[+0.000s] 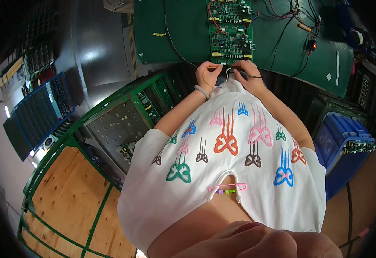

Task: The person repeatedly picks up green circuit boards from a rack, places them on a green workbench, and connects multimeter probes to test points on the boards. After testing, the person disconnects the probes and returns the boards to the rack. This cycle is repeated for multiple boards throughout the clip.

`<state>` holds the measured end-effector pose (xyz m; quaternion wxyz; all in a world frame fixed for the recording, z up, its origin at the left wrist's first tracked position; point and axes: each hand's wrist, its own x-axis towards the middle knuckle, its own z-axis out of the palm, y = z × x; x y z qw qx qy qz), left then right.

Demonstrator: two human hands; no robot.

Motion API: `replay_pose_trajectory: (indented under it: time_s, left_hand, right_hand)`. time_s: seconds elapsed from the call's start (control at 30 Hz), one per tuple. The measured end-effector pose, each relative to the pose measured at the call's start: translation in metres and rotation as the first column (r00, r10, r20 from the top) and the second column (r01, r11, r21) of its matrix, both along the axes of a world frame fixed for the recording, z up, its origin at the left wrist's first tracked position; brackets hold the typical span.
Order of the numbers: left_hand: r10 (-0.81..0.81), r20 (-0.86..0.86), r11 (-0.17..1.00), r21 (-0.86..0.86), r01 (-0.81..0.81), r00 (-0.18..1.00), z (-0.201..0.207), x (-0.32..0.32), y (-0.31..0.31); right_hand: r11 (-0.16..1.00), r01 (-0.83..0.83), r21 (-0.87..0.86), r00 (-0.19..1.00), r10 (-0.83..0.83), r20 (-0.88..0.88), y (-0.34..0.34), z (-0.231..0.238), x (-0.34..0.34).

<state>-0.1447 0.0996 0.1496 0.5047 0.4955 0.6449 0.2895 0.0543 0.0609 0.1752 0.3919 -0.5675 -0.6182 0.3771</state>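
A green circuit board packed with components lies on the dark green bench top, its near edge close to my hands. Just in front of that edge, my left hand is closed in a pinch on a thin yellow wire, which loops over the fingers. My right hand grips a black cable that trails off to the right. Between the two hands hangs a short white wire; its ends are too small to make out. Red wires run across the board.
Tangled leads and a red-lit switch lie on the bench at the right. A blue bin with boards stands at my right. To the left are a green metal rack and a plywood panel.
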Motion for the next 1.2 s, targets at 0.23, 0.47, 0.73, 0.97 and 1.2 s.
replay_pose_trajectory:
  time_s: [0.23,0.47,0.73,0.97,1.2]
  left_hand:
    - [-0.046,-0.09,0.999,0.022,0.049,0.995,0.002,0.002,0.002]
    - [-0.064,-0.109,0.997,0.025,0.067,0.992,-0.003,-0.002,-0.002]
    - [-0.099,-0.203,0.992,0.062,0.114,0.974,0.005,0.001,0.001]
    - [-0.074,-0.179,0.996,0.028,0.08,0.981,0.013,0.003,0.003]
    - [-0.097,-0.176,0.991,0.07,0.111,0.98,0.01,0.019,-0.006]
  right_hand:
    - [1.0,0.0,0.011,1.0,-0.001,0.027,0.002,0.001,0.001]
    - [0.998,-0.01,0.062,0.999,0.007,0.05,0.001,-0.001,-0.001]
    - [1.0,-0.01,0.012,0.999,0.009,0.05,0.002,0.004,0.0]
    - [1.0,-0.012,-0.019,0.999,0.013,0.031,0.004,0.015,0.002]
    - [0.999,0.041,0.029,0.996,-0.038,-0.085,-0.011,-0.004,0.024]
